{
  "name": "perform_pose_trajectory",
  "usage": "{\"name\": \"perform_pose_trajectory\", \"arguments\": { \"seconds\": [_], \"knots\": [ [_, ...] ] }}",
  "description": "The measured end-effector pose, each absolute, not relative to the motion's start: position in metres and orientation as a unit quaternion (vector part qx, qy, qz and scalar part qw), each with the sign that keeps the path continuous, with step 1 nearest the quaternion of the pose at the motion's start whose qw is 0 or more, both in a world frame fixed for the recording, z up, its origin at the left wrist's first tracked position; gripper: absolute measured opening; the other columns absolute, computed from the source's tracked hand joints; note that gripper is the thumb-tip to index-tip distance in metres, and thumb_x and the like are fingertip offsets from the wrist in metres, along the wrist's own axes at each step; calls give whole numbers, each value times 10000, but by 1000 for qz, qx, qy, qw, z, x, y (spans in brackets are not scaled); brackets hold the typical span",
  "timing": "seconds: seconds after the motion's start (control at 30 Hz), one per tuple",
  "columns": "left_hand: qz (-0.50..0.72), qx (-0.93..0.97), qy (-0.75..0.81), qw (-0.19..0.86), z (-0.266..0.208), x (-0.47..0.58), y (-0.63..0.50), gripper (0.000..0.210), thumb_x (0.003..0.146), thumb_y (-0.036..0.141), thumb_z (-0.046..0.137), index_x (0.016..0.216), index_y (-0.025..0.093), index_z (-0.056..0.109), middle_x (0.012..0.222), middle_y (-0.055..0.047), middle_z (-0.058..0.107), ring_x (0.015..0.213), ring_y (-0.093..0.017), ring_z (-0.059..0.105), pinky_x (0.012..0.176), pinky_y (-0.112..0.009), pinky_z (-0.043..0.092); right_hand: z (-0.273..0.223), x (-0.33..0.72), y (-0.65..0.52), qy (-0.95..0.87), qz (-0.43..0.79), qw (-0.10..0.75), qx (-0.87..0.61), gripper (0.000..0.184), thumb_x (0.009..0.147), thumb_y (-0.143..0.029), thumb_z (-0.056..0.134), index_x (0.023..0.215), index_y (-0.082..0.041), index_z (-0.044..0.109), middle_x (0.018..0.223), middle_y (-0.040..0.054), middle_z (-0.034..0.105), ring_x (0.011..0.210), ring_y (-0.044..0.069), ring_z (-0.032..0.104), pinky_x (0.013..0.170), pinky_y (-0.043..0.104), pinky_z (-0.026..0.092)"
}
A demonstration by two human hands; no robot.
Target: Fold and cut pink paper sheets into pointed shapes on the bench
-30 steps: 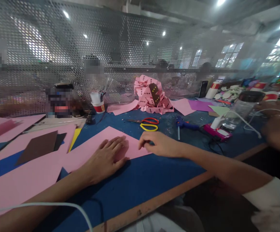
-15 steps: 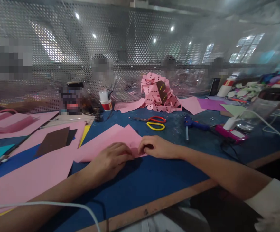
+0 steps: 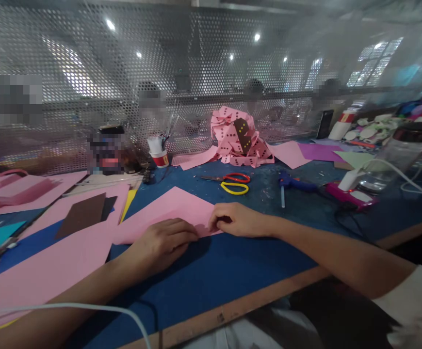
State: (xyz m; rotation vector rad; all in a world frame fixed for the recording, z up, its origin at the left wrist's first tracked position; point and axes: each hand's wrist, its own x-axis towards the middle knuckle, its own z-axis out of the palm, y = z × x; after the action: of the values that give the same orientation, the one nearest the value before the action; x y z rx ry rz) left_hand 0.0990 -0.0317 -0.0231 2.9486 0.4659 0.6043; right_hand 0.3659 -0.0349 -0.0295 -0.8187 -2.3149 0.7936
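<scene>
A pink sheet of paper (image 3: 170, 203) lies on the blue table in front of me, one corner pointing away. At its near edge, my left hand (image 3: 170, 242) is closed, with bent fingers held together on the paper; its thumb is hidden. My right hand (image 3: 238, 219) pinches the sheet's right end between thumb and fingers. Beyond the paper are scissors (image 3: 235, 183) with one red and one yellow handle. Farther back stands a crumpled-looking pink paper construction (image 3: 233, 135) with dark dots and a dark brown patch with yellow dots.
A blue glue gun (image 3: 298, 185) and a magenta power strip (image 3: 351, 195) lie to the right, near a clear jar (image 3: 381, 169). Pink sheets (image 3: 61, 261) and brown paper (image 3: 82, 213) cover the left side. A red-and-white cup (image 3: 159, 158) stands before the perforated screen (image 3: 196, 63).
The second pink corner that stuck up beside the far point no longer shows; the paper there now has one peak. My left hand has shifted slightly left and its fingers lie lower.
</scene>
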Motion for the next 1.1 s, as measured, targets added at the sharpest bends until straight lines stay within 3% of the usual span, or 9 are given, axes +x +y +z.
{"name": "perform_pose_trajectory", "arguments": {
  "seconds": [0.6,0.83,1.1],
  "knots": [
    [195,964,169,67,-21,76,-33,284,955,88,503,1128,216,689,1131,-64,716,1033,-180,662,886,-308,536,-26,367,-36,-859,305,268,-311,322,811,30,483,926,-158,718,962,45,696,872,132,654,799,245,491],
    [216,918,291,159,-20,92,-41,139,880,117,553,908,200,660,1028,-53,665,982,-189,621,858,-314,515,-26,366,-36,-864,290,265,-315,331,797,38,480,910,-160,720,945,42,699,888,137,645,819,249,481],
    [241,856,426,168,-33,110,-36,41,826,214,643,793,197,628,882,-31,632,848,-202,597,772,-334,484,-28,366,-35,-863,290,268,-315,329,801,32,481,917,-162,720,940,38,697,876,131,650,820,239,484]
  ]
}}
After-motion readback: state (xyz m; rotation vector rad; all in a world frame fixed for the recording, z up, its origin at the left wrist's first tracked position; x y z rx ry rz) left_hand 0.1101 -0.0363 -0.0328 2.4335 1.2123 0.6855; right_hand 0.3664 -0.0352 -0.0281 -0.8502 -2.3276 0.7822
